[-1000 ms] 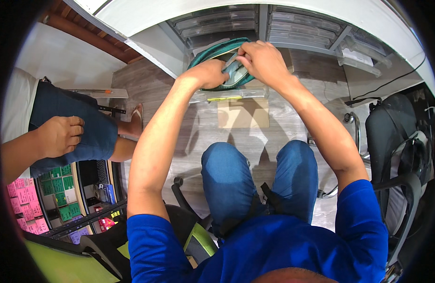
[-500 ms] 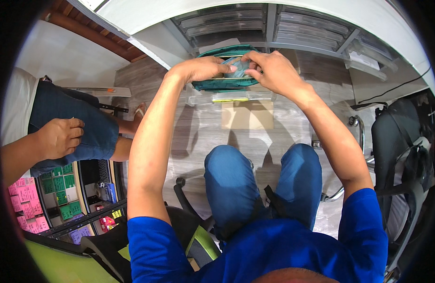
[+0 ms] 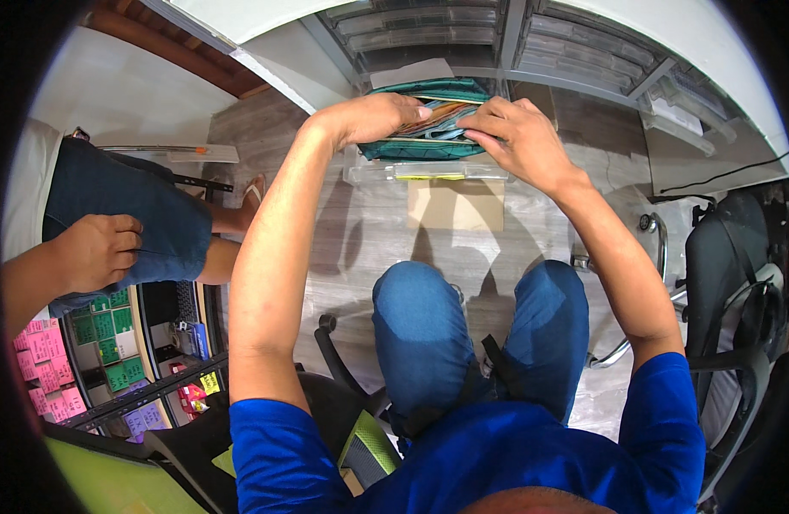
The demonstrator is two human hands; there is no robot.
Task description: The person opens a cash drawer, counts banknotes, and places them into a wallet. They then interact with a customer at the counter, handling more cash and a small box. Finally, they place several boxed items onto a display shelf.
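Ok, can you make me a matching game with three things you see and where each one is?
Things:
1. left hand
2. right hand
3. another person's hand

Places:
A. resting on a dark blue lap at the left edge
B. on the left end of the teal bundle of flat items
C. on the right end of the teal bundle

Pairs: 1-B, 2-C, 3-A
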